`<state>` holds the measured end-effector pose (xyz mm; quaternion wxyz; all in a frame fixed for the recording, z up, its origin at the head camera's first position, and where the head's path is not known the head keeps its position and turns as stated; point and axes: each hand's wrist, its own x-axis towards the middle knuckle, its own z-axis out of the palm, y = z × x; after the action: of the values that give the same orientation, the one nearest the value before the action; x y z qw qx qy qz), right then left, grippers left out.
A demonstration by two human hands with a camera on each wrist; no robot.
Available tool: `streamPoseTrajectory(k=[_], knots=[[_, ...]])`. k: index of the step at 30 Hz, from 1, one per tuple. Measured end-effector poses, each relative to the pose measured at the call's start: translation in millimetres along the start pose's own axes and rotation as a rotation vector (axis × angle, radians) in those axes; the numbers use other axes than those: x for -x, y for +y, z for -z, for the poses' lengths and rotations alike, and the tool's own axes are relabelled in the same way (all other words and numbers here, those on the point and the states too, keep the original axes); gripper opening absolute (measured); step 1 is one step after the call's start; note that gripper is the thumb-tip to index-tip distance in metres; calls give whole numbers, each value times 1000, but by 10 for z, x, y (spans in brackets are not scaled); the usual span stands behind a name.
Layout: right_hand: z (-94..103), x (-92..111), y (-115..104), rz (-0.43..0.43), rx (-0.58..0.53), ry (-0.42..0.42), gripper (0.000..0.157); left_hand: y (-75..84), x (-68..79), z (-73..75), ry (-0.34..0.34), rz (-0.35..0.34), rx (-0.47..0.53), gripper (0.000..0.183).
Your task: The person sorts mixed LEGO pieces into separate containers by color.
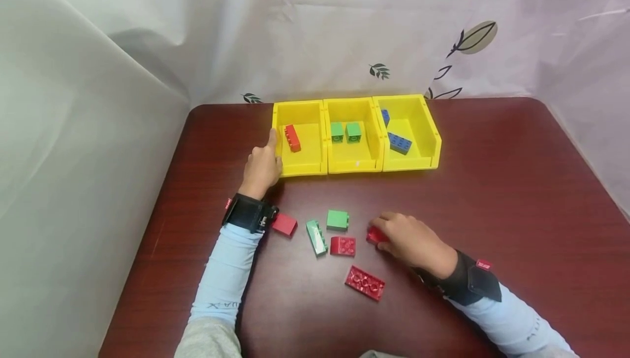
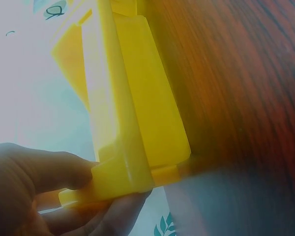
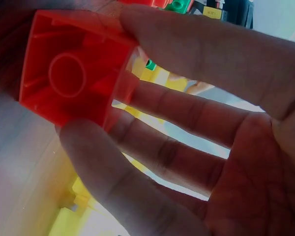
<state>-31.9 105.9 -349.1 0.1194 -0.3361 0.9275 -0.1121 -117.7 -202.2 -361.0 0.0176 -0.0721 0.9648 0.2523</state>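
Note:
My left hand is at the outer side of the left yellow bin. In the left wrist view, its thumb and fingers grip the rim at a corner of that yellow bin. My right hand pinches a red toy brick at the right of the loose bricks. In the right wrist view, the hollow underside of this red brick, with one round tube, faces the camera between thumb and fingertips. A long red brick lies inside the left bin.
The middle bin holds green bricks; the right bin holds blue bricks. Nearer on the dark table lie red bricks, green bricks, and an upturned red brick. Pale cloth hangs behind.

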Motion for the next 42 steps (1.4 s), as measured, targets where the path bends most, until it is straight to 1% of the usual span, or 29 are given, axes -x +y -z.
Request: streamPoseTrajectory(k=[8, 12, 18, 25, 29, 34, 42], knots=[[15, 8, 3, -9, -22, -29, 47, -4, 6, -12, -17, 4, -3, 76], [24, -5, 2, -7, -24, -22, 47, -6, -7, 6, -10, 3, -1, 76], [46, -29, -4, -5, -10, -24, 46, -19, -28, 27, 14, -9, -25, 73], [74, -78, 34, -39, -38, 0, 46, 20, -29, 34, -26, 8, -17, 73], [172, -157, 36, -40, -54, 15, 48, 31, -15, 46, -23, 12, -18, 73], [387, -280, -5, -44, -76, 53, 50, 24, -5, 49, -24, 10, -20, 74], [772, -615, -149, 49, -59, 157, 42, 15, 4, 42, -25, 7, -26, 74]])
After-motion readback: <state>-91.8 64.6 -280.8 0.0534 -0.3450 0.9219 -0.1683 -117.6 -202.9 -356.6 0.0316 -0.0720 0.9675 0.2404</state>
